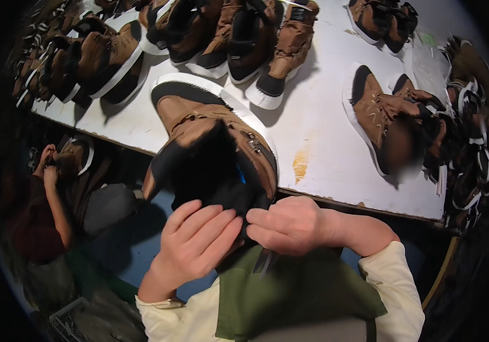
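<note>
A brown boot (pixel 193 117) with a black toe cap, white sole and metal lace hooks is tilted toward me in the middle, its wide black opening facing me. My left hand (pixel 199 242) is closed over the near edge of its black collar, fingers side by side. At the same edge, my right hand (pixel 290 225) pinches the dark lining beside the left fingertips. A thin grey metal tool (pixel 264 262), apparently with two blades, sticks out below my right hand; its handle is hidden. Inside the boot is a small blue spot.
The boot's toe end overlaps the white table (pixel 324 125). Several similar boots (pixel 284 51) stand along its far side, more boots (pixel 381 114) at the right. Crowded footwear (pixel 472 137) lines the far right. At left, another person's hands (pixel 49 162) are beside a boot (pixel 76 155).
</note>
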Demonstrator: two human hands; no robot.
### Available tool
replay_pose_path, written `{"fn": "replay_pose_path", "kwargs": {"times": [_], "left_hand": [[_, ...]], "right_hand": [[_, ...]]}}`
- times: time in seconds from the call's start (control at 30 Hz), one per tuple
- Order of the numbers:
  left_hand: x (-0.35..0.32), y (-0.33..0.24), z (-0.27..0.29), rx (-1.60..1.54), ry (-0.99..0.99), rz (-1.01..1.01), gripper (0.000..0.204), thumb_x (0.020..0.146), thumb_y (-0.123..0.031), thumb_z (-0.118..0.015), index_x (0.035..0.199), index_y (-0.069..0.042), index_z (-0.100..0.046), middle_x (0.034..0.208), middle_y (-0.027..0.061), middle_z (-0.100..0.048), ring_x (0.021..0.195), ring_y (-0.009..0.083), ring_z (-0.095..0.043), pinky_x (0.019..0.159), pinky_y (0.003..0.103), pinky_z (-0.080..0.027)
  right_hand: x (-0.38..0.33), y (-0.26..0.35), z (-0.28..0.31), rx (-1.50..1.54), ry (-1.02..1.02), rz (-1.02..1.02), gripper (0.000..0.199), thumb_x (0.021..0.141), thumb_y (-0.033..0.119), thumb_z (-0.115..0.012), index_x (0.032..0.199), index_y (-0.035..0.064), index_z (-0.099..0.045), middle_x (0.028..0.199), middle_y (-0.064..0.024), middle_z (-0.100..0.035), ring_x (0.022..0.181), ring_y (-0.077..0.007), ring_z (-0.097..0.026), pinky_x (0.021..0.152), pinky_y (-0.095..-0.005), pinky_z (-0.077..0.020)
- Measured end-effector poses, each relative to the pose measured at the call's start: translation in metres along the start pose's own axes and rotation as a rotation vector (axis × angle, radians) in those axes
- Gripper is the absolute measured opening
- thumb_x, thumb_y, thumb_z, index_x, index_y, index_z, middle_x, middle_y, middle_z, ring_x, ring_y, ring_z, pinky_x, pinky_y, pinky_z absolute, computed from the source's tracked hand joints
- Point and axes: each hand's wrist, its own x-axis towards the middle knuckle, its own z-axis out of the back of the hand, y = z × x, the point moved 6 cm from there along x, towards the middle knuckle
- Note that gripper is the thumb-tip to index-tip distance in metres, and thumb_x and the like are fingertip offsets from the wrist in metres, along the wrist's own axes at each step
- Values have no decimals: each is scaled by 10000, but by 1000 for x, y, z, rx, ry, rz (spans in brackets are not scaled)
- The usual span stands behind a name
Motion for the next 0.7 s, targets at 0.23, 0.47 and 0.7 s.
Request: {"fn": "replay_pose_path", "kwargs": {"times": [0.23,0.47,0.7], "left_hand": [[19,8,-42,-395,360,74,364,719,-19,-688,1079,-4,-637,1011,105,-626,805,271,-591,691,327,-499],[20,19,-65,-537,658,180,470,771,-46,-732,1212,8,-580,1117,157,-590,1022,329,-587,868,382,-484],[14,30,-62,-677,548,148,445,819,-96,-695,1235,3,-573,1114,162,-599,1037,340,-582,914,382,-465]], "right_hand": [[-39,-6,-1,-35,31,-23,150,720,107,-641,852,54,-595,1000,-103,-649,567,-142,-530,473,-261,-434],[-53,-8,-8,-23,34,-72,161,718,102,-660,856,49,-598,989,-94,-639,581,-144,-541,479,-270,-441],[-61,-14,-5,89,32,-157,217,752,60,-677,958,9,-633,920,-91,-623,556,-159,-525,465,-291,-421]]}}
